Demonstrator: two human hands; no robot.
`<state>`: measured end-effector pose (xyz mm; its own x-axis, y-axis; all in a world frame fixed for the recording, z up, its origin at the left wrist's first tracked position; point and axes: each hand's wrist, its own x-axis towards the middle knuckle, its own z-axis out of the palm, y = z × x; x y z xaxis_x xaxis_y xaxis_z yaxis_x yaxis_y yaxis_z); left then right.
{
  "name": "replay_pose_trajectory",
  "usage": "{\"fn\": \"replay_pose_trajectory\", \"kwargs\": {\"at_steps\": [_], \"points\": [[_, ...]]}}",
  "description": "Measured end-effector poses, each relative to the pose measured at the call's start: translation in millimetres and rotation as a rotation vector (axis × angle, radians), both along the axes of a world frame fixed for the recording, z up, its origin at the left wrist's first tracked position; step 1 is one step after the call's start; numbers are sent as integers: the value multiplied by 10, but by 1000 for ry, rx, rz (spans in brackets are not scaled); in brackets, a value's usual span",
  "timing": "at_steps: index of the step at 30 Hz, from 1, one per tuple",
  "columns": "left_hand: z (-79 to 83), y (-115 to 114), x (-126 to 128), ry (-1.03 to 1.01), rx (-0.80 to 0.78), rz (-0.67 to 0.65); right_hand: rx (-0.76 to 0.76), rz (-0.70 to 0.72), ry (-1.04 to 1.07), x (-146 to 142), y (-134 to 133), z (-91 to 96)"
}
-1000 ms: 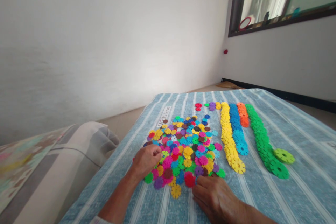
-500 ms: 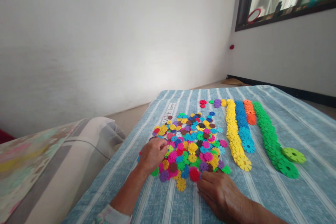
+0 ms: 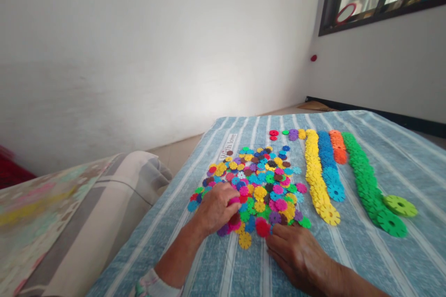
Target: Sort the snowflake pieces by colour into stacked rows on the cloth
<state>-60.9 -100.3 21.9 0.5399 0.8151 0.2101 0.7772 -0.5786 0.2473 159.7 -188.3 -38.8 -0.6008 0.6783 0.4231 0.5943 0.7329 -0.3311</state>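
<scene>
A loose pile of notched plastic discs point(image 3: 259, 193) in many colours lies in front of me. Over its left part, my left hand point(image 3: 219, 204) has its thumb and fingers closed on a pink disc point(image 3: 234, 200). My right hand point(image 3: 298, 250) rests at the pile's near edge with curled fingers; whatever they may hold is hidden. Just beyond its fingertips lies a red disc point(image 3: 262, 227). A yellow disc point(image 3: 245, 240) sits at the front of the pile, between the two hands.
Overlapping rows of yellow discs point(image 3: 315, 176), blue discs point(image 3: 328, 162), orange discs point(image 3: 337, 146) and green discs point(image 3: 364, 178) run along the right. A light-green disc point(image 3: 400, 205) lies beside them. Short red, purple and yellow groups stand farther back. The striped cloth point(image 3: 411, 167) lies underneath.
My left hand has moved right and nearer over the pile, and a pink disc now shows in its fingers. My right hand stays by the red disc. The view has shifted slightly.
</scene>
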Motion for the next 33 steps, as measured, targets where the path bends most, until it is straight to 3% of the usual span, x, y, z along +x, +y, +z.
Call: {"fn": "replay_pose_trajectory", "kwargs": {"at_steps": [16,21,33], "points": [[-130,102,245,97,163,171,-18,-4,-9,0,-4,-8],[-161,171,291,88,122,173,-4,-15,-9,1,-4,-4],[-202,208,295,-176,-58,214,-23,-30,-29,-3,-9,45]]}}
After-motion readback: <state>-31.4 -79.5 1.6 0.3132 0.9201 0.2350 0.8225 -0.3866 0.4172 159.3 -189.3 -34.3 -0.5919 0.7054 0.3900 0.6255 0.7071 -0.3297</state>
